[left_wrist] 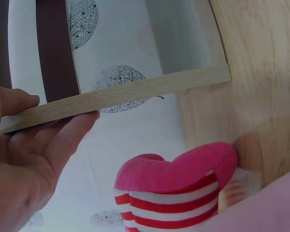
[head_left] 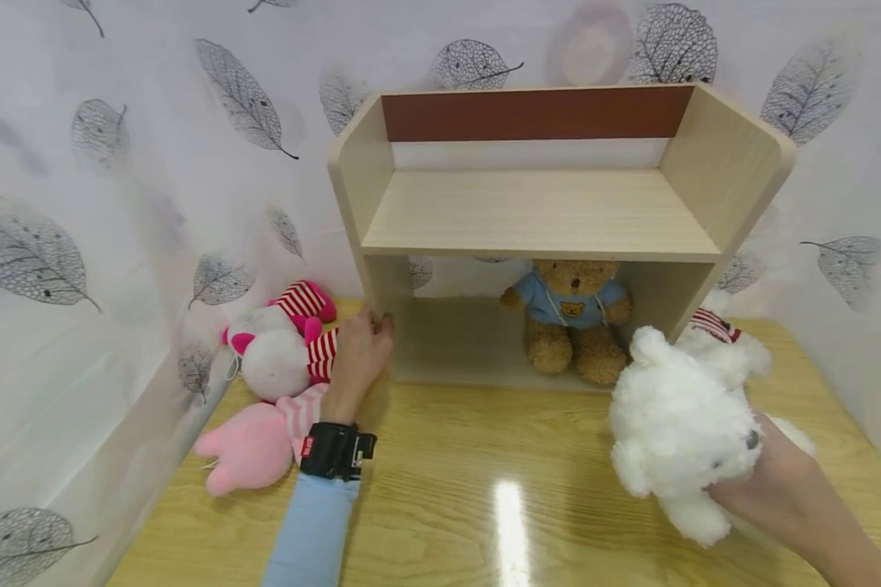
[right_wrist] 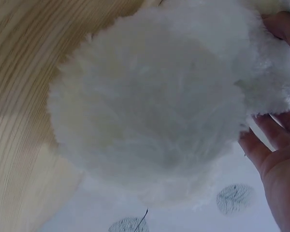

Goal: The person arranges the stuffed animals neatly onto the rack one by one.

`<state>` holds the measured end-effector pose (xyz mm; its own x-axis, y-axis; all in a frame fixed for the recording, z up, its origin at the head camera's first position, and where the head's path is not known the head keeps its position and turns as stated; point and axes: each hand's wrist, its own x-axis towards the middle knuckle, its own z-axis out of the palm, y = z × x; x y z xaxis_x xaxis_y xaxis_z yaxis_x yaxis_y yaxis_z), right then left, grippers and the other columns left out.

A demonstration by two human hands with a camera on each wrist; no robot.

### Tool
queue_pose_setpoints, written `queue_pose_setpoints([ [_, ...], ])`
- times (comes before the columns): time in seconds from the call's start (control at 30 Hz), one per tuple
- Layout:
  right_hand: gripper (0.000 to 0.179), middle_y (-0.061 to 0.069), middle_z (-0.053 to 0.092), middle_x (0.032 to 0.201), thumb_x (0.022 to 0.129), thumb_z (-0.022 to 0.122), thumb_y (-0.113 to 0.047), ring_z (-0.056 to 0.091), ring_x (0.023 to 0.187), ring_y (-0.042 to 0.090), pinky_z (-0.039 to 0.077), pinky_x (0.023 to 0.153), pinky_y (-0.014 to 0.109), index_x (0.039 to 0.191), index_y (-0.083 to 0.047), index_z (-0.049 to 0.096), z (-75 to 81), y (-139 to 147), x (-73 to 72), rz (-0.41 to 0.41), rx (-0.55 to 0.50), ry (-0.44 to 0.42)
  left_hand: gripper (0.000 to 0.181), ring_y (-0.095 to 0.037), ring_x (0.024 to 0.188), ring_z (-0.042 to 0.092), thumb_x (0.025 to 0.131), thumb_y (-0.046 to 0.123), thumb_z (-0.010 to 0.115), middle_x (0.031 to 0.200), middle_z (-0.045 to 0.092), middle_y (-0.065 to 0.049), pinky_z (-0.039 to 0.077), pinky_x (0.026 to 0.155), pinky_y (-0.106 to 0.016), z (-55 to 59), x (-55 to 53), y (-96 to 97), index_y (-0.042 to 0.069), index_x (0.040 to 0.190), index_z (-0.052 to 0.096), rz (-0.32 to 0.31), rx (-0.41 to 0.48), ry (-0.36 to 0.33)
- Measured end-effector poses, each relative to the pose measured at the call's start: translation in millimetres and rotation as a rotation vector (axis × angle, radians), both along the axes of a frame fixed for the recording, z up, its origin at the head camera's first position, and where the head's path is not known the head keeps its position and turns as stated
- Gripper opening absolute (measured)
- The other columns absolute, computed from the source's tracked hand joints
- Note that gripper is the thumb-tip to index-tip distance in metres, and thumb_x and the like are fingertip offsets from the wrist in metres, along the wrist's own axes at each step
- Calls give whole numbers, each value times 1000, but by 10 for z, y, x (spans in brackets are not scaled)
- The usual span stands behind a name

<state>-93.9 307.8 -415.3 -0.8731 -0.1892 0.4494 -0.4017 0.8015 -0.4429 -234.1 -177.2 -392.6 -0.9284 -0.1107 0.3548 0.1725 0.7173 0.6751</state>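
Note:
My left hand grips the front edge of the left side panel of a small wooden shelf. In the left wrist view, its thumb lies on one face of the panel and the fingers on the other. To the right, in front of the shelf's right side, my right hand holds a fluffy white plush toy above the table. Fur fills much of the right wrist view and hides part of the grip. A brown teddy bear in a blue hoodie sits in the lower compartment, towards the right.
Left of the shelf lie a pink plush toy and a white-and-magenta plush toy with red stripes. Behind the held toy is another white plush toy with a striped garment. Leaf-patterned sheeting surrounds the wooden table.

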Motion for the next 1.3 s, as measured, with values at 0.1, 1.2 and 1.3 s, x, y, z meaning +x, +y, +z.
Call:
queue_pose_setpoints([
  [0.1, 74, -6, 62, 112, 61, 97, -20, 38, 111, -25, 31, 91, -3, 120, 3, 59, -7, -188, -16, 82, -50, 98, 23, -26, 63, 57, 100, 19, 56, 74, 62, -18, 44, 53, -36, -1, 2, 5, -2, 93, 62, -2, -7, 6],
  [1.2, 90, 12, 58, 132, 70, 90, -20, 61, 117, 33, 53, 88, 51, 146, -13, 43, -78, -1607, -700, 100, -237, -147, 22, -33, 65, 59, 98, 15, 60, 74, 64, -22, 46, 56, -45, -28, 2, 27, -6, 89, 64, 38, -28, 35],
  [1.3, 82, 8, 60, 130, 74, 87, -24, 65, 114, 31, 56, 85, 50, 143, -17, 42, -45, -1724, -772, 25, -335, -254, 21, -34, 67, 61, 98, 14, 60, 76, 65, -23, 47, 58, -47, -35, -1, 25, -5, 90, 63, 42, -30, 40],
])
